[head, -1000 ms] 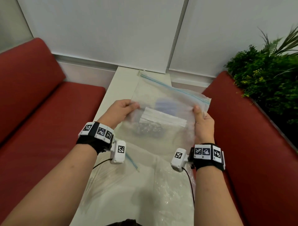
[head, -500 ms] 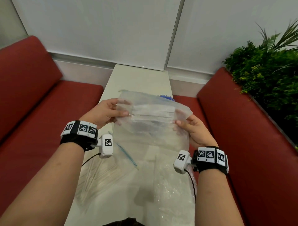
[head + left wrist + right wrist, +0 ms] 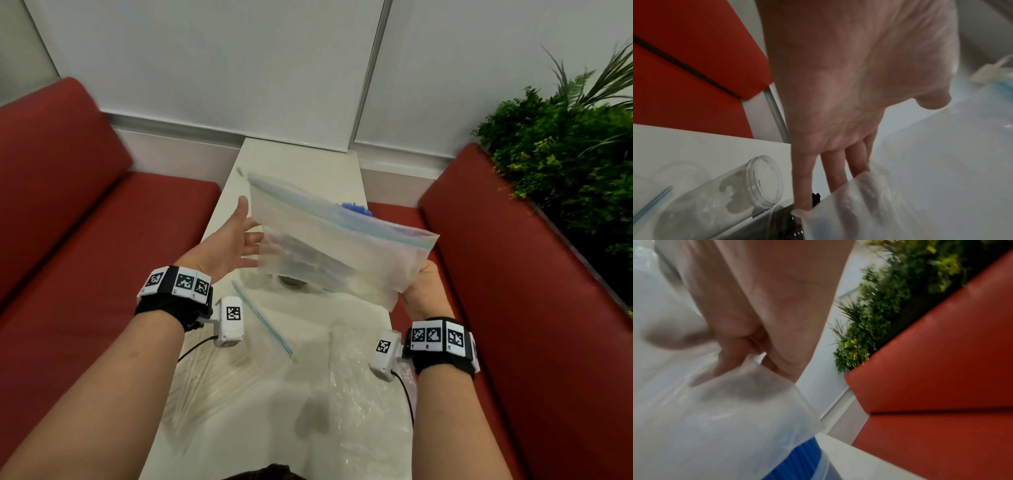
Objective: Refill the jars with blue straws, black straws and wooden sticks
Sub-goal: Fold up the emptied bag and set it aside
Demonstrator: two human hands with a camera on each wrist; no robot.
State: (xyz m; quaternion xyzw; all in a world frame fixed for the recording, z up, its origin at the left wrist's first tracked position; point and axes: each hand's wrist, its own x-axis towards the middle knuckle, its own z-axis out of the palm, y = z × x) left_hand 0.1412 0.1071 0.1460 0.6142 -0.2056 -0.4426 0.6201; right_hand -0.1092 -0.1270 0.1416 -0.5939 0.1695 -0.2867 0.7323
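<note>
the right hand (image 3: 426,289) is raised over the right edge of the white table (image 3: 301,161), palm turned up and toward the person, fingers curled round the lower right corner of a clear zip bag (image 3: 342,246); in the right wrist view the thumb and fingers (image 3: 731,356) pinch a fold of the plastic. the bag hangs in the air, tilted, its blue-striped zip edge uppermost and running from upper left down to the right. something pale and flat shows through its wall, too blurred to name.

the left hand (image 3: 227,245) is held out at the bag's left edge, palm facing right, thumb up, fingers straight and slightly spread. in the left wrist view the fingertips (image 3: 803,199) reach the bag's corner; whether they press it cannot be told, and they grip nothing.

behind the bag's top edge a bunch of blue straws (image 3: 356,209) stands on the table. a clear jar (image 3: 756,181) stands near the left fingertips, below the bag, with dark straws just beside it, blurred. nearer the person, another zip bag (image 3: 263,318) and a bag of wooden sticks (image 3: 205,383) lie flat on the table.
</note>
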